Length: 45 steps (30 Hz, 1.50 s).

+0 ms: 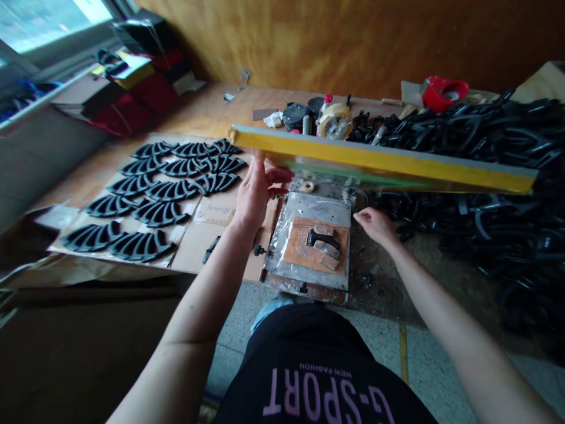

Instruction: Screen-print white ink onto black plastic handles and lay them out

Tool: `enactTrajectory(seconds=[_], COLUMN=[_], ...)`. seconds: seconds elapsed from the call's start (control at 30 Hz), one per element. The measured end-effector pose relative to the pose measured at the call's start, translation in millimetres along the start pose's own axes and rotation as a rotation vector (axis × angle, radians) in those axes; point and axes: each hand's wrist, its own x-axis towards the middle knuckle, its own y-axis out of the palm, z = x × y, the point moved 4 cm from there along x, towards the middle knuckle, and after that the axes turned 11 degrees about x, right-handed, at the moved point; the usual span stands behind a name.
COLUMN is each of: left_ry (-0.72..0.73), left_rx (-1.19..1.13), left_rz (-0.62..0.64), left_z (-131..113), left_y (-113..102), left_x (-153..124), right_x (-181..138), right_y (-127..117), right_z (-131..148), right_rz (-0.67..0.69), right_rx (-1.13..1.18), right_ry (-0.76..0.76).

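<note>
A yellow-edged flat frame (379,156), with a greenish sheet on its underside, is raised and tilted over the work board. My left hand (256,191) is below its left part, fingers stretched and apart; whether it touches the frame I cannot tell. My right hand (375,224) is right of the board, fingertips pinched together, and anything between them is too small to make out. Between my hands lies a grey board (300,206) wrapped in clear film. On its brown pad (295,247) rests a black curved handle-like part (324,240). A tape roll (308,186) sits behind it.
Rows of fanned black curved parts (161,212) lie on cardboard (194,247) at left. A large heap of similar black parts (485,235) covers the right side. Jars (294,116), a large tape roll (335,121) and a red dispenser (444,93) stand behind the frame.
</note>
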Motion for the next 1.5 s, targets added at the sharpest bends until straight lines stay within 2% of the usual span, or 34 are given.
enactTrajectory(seconds=[0.1,0.17,0.2,0.3,0.33,0.37,0.43,0.53,0.63,0.83,1.03,1.23,1.4,1.5], left_ry=[-0.036,-0.131,-0.218,-0.584,-0.663,-0.710,-0.698,-0.574,-0.523,-0.503,-0.459,-0.477,-0.496,-0.517], left_rx=[-0.026,-0.004,0.025,0.110,0.096,0.062,-0.029,-0.070,0.003,0.083,0.107,0.142,0.088,0.148], left_rz=[-0.091,-0.098,-0.051,0.312,0.361,0.361,0.226,-0.053,-0.160,-0.027,0.111,0.225,0.304,0.292], left_z=[20,52,73,132,144,152,156,147,139,139,143,147,148,150], left_y=[6,7,10,29,35,40,46,38,14,-31,-52,-49,-31,-19], left_x=[-7,-33,-51,-115,-134,-148,-163,-162,-157,-147,-118,-98,-90,-89], right_x=[-34,-46,-48,-49,-50,-52,-63,-87,-105,-102,-85,-75,-75,-78], right_y=[56,76,81,81,79,79,80,90,104,124,133,135,125,115], right_z=[21,38,45,62,71,81,106,142,164,185,200,195,181,171], right_rz=[0.180,0.241,0.267,0.340,0.355,0.359,0.338,0.274,0.245,0.326,0.301,0.278,0.275,0.316], right_rx=[-0.091,-0.213,-0.271,-0.369,-0.376,-0.372,-0.343,-0.260,-0.144,0.019,0.015,0.037,0.066,0.118], right_ry=[-0.068,-0.135,-0.136,-0.099,-0.117,-0.157,-0.280,-0.440,-0.521,-0.519,-0.419,-0.320,-0.236,-0.224])
